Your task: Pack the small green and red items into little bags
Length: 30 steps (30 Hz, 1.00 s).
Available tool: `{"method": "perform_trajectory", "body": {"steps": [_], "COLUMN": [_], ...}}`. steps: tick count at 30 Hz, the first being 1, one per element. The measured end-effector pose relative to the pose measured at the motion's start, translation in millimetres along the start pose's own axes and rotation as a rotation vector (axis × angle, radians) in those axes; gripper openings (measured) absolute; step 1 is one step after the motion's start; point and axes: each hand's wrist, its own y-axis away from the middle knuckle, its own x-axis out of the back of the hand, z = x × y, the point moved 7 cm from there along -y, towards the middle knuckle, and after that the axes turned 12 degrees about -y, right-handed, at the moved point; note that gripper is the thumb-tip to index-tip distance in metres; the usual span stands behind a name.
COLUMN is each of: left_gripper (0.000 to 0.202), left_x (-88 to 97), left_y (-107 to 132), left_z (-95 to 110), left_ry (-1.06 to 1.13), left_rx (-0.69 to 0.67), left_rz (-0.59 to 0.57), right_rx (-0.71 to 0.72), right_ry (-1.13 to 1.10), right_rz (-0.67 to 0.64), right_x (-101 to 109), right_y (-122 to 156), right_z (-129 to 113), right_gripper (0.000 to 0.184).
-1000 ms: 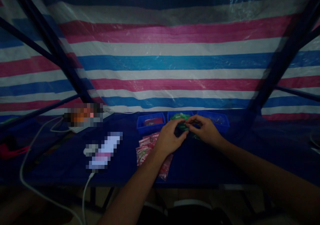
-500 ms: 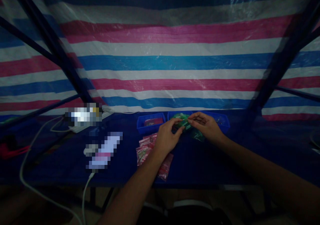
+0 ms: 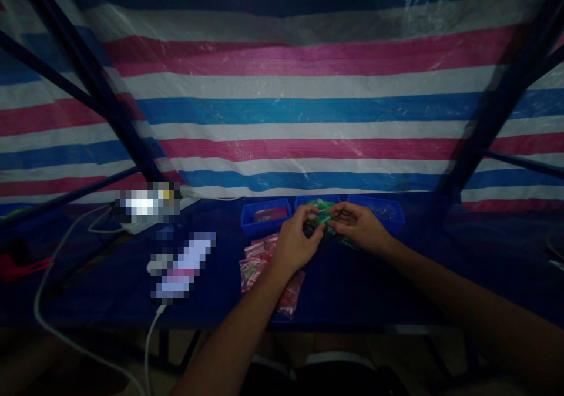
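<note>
My left hand (image 3: 298,236) and my right hand (image 3: 360,225) meet in front of the middle blue bin (image 3: 304,198). Their fingertips pinch a small green plastic bag (image 3: 325,218) from both sides. More green, shiny material shows behind the fingers, in or over that bin; dim light and the fingers hide its details. Beneath my left forearm lie several pink clear-plastic packets (image 3: 252,271), spread on the dark blue table (image 3: 352,290).
A left blue bin (image 3: 264,229) holds a pinkish packet. Small pieces, hard to make out, lie in the right blue bin (image 3: 388,214). A blurred-out phone-like object (image 3: 187,265) with a white cable (image 3: 152,331) rests at left, near a bright lamp-like object (image 3: 145,203).
My right hand has shifted slightly left, its fingertips coming closer to my left fingers at the green bag. The packets and bins stay where they were.
</note>
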Motion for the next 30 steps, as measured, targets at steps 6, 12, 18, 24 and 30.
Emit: {"method": "perform_trajectory", "body": {"steps": [6,12,18,24,30], "left_gripper": [0.039,0.03,0.039,0.024,0.032], "left_x": [6.4,10.0,-1.8,7.0,-0.1], "left_y": [-3,-2,0,-3,0], "left_z": [-2,6,5,-5,-9], "left_ry": [0.064,-0.098,-0.162,-0.167,0.01], "left_rx": [-0.007,-0.099,-0.159,-0.062,0.004], "left_rz": [0.093,0.094,0.022,0.084,0.027], "right_rx": [0.044,0.138,-0.007,0.083,0.059], "right_ry": [0.017,0.042,0.027,0.071,0.1], "right_rz": [0.117,0.276,0.04,0.136,0.012], "right_x": [8,26,-4,5,-1], "right_y": [-3,-3,3,1,0], "right_z": [-4,-9,-9,-15,-10], "right_gripper": [0.039,0.038,0.036,0.035,0.04]}}
